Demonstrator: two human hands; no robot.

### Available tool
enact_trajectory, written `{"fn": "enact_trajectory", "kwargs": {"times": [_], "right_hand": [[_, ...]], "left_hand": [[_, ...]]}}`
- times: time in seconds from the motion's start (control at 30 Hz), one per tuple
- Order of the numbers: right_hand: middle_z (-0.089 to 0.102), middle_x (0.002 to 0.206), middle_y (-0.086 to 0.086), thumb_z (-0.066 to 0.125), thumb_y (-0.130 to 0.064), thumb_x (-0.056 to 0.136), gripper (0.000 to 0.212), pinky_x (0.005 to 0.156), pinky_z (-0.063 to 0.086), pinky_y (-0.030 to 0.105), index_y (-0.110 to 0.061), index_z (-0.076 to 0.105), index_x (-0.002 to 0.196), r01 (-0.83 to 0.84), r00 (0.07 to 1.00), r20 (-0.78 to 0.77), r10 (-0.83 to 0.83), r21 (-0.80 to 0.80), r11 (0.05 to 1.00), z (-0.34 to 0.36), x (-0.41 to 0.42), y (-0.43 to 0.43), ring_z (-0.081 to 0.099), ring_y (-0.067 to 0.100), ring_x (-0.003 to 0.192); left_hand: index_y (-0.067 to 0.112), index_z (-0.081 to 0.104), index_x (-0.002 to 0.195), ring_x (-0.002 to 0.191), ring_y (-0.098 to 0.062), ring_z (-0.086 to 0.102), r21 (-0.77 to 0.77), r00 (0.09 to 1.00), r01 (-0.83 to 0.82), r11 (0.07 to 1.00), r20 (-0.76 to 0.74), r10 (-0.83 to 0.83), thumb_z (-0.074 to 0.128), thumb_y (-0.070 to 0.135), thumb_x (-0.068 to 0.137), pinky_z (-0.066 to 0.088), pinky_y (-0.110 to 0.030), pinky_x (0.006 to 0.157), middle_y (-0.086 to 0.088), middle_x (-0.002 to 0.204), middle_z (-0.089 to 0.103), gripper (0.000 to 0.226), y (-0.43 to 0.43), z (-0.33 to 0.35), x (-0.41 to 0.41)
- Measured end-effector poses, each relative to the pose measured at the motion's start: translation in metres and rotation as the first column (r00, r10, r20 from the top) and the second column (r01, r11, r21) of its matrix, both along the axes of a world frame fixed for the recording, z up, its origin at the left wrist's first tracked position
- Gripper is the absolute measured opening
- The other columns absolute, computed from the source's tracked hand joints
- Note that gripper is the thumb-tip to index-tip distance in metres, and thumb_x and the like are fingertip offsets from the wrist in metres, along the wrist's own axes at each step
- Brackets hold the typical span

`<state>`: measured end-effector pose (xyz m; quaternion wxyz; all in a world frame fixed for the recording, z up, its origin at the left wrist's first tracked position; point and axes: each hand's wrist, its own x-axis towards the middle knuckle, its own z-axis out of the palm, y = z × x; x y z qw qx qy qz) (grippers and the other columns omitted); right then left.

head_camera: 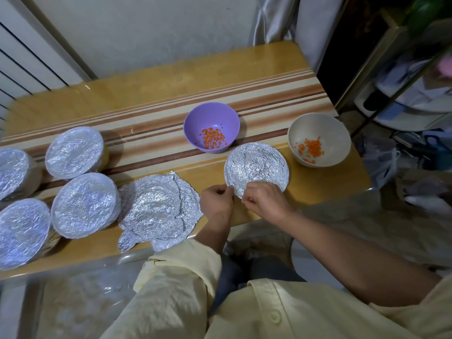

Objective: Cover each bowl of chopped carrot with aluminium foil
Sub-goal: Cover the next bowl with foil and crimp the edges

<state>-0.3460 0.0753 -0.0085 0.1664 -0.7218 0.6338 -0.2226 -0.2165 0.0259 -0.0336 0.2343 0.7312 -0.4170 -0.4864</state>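
Two bowls are sitting uncovered on the counter (318, 184): the purple bowl (195, 118) at twelve o'clock from your hands and the beige bowl (337, 133) at two o'clock. Each is showing a small scatter of chopped carrot (214, 139) on its bottom.

Between them and nearer to you, the foil disc (256, 162) is lying round and crinkled, its far edge just beside the purple bowl. Whether a bowl is sitting under it, you cannot tell from this view.

You are working the disc's near edge with both hands. Your left hand (216, 200) is curling its fingers (226, 192) and thumb onto the rim at about seven o'clock, pinching the foil. Your right hand (265, 199) is gripping the rim at six o'clock, fingers bunched tight on the foil, just beside the left. A pale yellow sleeve (176, 277) is covering your left forearm, while the right forearm is showing bare.

At nine o'clock from your hands the foil stack (159, 209) is lying loose, its sheets fanning out and overhanging the counter's near edge. Farther out, at nine to ten o'clock, four covered bowls (84, 205) are standing in a cluster with foil stretching across their tops. The leftmost two are running partly out of view.
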Motion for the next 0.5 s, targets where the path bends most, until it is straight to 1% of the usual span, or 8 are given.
{"fn": "enact_trajectory", "kwargs": {"times": [0.07, 0.13, 0.17, 0.2, 0.27, 0.3, 0.37, 0.5], "right_hand": [[0.055, 0.061, 0.000, 0.077, -0.001, 0.064, 0.020, 0.056, 0.032, 0.021, -0.012, 0.062, 0.059, 0.003, 1.000, -0.002, -0.003, 0.005, 1.000, -0.001, 0.000, 0.000, 0.057, 0.022, 0.058], [0.056, 0.062, 0.000, 0.078, -0.001, 0.064, 0.019, 0.056, 0.033, 0.021, -0.011, 0.062, 0.060, 0.002, 1.000, -0.004, -0.002, 0.005, 1.000, -0.001, 0.001, -0.001, 0.057, 0.022, 0.058], [0.057, 0.062, 0.000, 0.078, -0.001, 0.064, 0.019, 0.056, 0.033, 0.020, -0.011, 0.063, 0.060, 0.005, 1.000, -0.005, -0.005, 0.005, 1.000, -0.001, 0.000, -0.001, 0.057, 0.022, 0.058], [0.057, 0.062, 0.000, 0.079, -0.001, 0.063, 0.019, 0.055, 0.033, 0.020, -0.011, 0.063, 0.060, 0.007, 1.000, -0.005, -0.007, 0.003, 1.000, -0.001, 0.000, -0.001, 0.057, 0.022, 0.058], [0.056, 0.061, 0.000, 0.079, -0.001, 0.063, 0.020, 0.054, 0.033, 0.021, -0.012, 0.063, 0.059, 0.006, 1.000, -0.007, -0.006, -0.005, 1.000, 0.000, -0.001, -0.001, 0.057, 0.022, 0.057], [0.056, 0.060, 0.000, 0.079, 0.000, 0.063, 0.020, 0.053, 0.033, 0.022, -0.011, 0.062, 0.058, 0.005, 1.000, -0.007, -0.005, -0.011, 1.000, 0.000, -0.001, -0.001, 0.057, 0.022, 0.056], [0.056, 0.060, 0.001, 0.079, 0.001, 0.063, 0.021, 0.052, 0.033, 0.022, -0.010, 0.062, 0.058, -0.005, 1.000, -0.003, 0.005, -0.017, 1.000, 0.001, -0.001, 0.000, 0.056, 0.023, 0.055], [0.057, 0.062, 0.000, 0.081, -0.002, 0.064, 0.019, 0.053, 0.034, 0.022, -0.011, 0.064, 0.061, -0.005, 1.000, 0.002, 0.005, -0.008, 1.000, -0.001, -0.001, -0.001, 0.058, 0.023, 0.058]], "left_hand": [[0.017, 0.077, 0.071, 0.078, -0.026, 0.075, 0.023, 0.999, 0.023, 0.999, 0.049, -0.024, 0.076, 0.036, 0.066, 0.060, -0.043, 0.080, -0.004, 0.077, 0.077, 0.020, -0.007, 0.005, -0.001], [0.013, 0.079, 0.075, 0.079, -0.027, 0.075, 0.031, 0.996, 0.040, 0.999, 0.078, -0.043, 0.078, 0.026, 0.074, 0.060, -0.042, 0.080, -0.006, 0.079, 0.077, 0.013, -0.011, 0.010, -0.001], [0.013, 0.079, 0.075, 0.078, -0.027, 0.075, 0.034, 0.996, 0.044, 0.998, 0.073, -0.046, 0.077, 0.026, 0.075, 0.060, -0.041, 0.080, -0.006, 0.079, 0.077, 0.013, -0.013, 0.011, -0.001], [0.014, 0.078, 0.075, 0.078, -0.027, 0.075, 0.038, 0.997, 0.049, 0.998, 0.062, -0.051, 0.077, 0.032, 0.073, 0.060, -0.041, 0.080, -0.006, 0.079, 0.077, 0.019, -0.012, 0.013, -0.001], [0.016, 0.077, 0.074, 0.076, -0.028, 0.075, 0.038, 0.997, 0.060, 0.997, 0.046, -0.062, 0.071, 0.057, 0.059, 0.061, -0.041, 0.079, -0.005, 0.076, 0.077, 0.045, -0.008, 0.011, 0.000], [0.015, 0.076, 0.070, 0.073, -0.029, 0.074, 0.029, 0.997, 0.065, 0.997, 0.051, -0.066, 0.064, 0.066, 0.050, 0.061, -0.041, 0.077, -0.005, 0.072, 0.076, 0.055, -0.006, 0.007, 0.001], [0.013, 0.074, 0.062, 0.067, -0.030, 0.073, 0.023, 0.995, 0.075, 0.997, 0.066, -0.077, 0.059, 0.065, 0.046, 0.062, -0.045, 0.073, -0.007, 0.063, 0.072, 0.056, -0.002, -0.001, 0.003], [0.009, 0.073, 0.057, 0.065, -0.030, 0.072, 0.044, 0.989, 0.109, 0.993, 0.096, -0.113, 0.064, 0.047, 0.057, 0.061, -0.046, 0.072, -0.009, 0.058, 0.070, 0.039, -0.005, 0.007, 0.001]]}}
